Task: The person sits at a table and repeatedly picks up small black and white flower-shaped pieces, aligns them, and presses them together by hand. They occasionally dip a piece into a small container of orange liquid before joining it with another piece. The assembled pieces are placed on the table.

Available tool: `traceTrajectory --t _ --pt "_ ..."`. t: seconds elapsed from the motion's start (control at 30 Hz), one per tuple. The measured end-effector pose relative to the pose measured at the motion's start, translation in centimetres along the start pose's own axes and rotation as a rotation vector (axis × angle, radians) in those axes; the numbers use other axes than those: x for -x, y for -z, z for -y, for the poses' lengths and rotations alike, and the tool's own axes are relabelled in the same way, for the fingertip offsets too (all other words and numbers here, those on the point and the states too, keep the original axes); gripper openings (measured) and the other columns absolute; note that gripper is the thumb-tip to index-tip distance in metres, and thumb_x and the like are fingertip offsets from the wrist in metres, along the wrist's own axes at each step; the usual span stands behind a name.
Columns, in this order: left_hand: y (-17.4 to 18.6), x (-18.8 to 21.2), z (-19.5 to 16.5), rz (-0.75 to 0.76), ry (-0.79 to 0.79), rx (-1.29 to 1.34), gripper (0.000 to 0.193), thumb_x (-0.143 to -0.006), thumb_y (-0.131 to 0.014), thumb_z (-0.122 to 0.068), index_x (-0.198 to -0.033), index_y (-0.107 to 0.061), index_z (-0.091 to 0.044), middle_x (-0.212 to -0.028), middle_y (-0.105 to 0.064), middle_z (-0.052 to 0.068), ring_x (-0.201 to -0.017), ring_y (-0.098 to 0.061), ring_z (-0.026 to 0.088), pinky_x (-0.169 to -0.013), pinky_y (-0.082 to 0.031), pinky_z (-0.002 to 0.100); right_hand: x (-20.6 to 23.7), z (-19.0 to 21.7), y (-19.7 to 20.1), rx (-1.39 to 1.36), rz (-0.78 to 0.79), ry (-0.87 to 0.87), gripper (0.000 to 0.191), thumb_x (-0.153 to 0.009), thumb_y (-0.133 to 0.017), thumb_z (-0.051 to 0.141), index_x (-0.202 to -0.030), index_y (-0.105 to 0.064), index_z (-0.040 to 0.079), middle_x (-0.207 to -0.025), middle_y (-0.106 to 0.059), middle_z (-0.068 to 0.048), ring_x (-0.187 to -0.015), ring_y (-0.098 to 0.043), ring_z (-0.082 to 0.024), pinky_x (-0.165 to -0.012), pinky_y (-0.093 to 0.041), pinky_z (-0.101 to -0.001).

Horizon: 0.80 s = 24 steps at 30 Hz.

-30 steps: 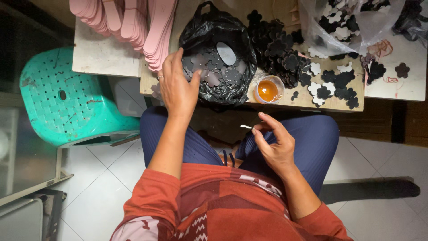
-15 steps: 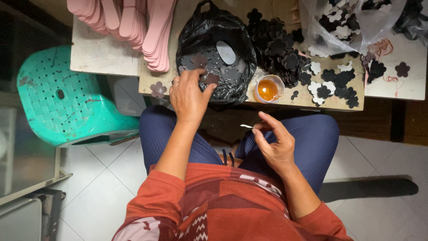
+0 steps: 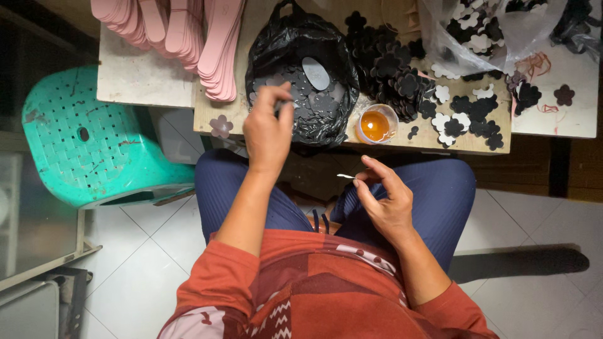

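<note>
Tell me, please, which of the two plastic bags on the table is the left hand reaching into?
The black plastic bag, open and holding dark flower cutouts. The left hand pinches a piece at its mouth. The clear plastic bag lies far to the right, untouched.

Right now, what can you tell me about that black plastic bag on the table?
The black plastic bag is thin, glossy and crinkled, lying open at the near edge of the wooden table. Dark flat flower-shaped cutouts fill it, with one pale grey oval piece on top. The left hand hovers over its mouth, fingertips pinched as if on a cutout. A small cup of orange liquid stands just beside it.
</note>
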<state>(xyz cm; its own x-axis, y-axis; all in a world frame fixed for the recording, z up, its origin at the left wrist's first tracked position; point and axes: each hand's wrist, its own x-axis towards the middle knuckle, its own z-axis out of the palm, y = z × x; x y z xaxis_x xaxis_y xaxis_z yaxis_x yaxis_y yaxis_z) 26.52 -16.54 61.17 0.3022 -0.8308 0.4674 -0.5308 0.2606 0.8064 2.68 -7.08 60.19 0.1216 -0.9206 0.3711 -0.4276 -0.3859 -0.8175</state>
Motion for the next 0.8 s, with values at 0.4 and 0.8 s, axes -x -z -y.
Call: traceTrajectory --t 0.4,0.8 --pt "2.4 3.7 -0.4 0.194 0.447 0.231 0.020 -0.105 -0.069 -0.013 -0.118 -0.073 0.002 -0.099 -0.078 0.010 -0.088 -0.070 0.011 -0.079 -0.053 0.023 0.6 -0.2 0.0 -0.211 -0.003 -0.154 0.051 -0.091 -0.074 -0.006 -0.139 -0.060 0.002 -0.104 -0.070 -0.004 -0.095 -0.067 -0.009 -0.088 -0.055 -0.0245" --pt "1.9 12.7 -1.9 0.457 0.777 0.713 0.016 -0.091 -0.077 -0.001 -0.105 -0.072 0.005 -0.102 -0.076 0.010 -0.084 -0.071 0.011 -0.075 -0.057 0.023 1.0 1.1 0.8 -0.675 0.014 -0.454 0.051 -0.092 -0.070 -0.008 -0.140 -0.056 -0.001 -0.100 -0.068 -0.005 -0.089 -0.064 -0.009 -0.082 -0.054 -0.0226"
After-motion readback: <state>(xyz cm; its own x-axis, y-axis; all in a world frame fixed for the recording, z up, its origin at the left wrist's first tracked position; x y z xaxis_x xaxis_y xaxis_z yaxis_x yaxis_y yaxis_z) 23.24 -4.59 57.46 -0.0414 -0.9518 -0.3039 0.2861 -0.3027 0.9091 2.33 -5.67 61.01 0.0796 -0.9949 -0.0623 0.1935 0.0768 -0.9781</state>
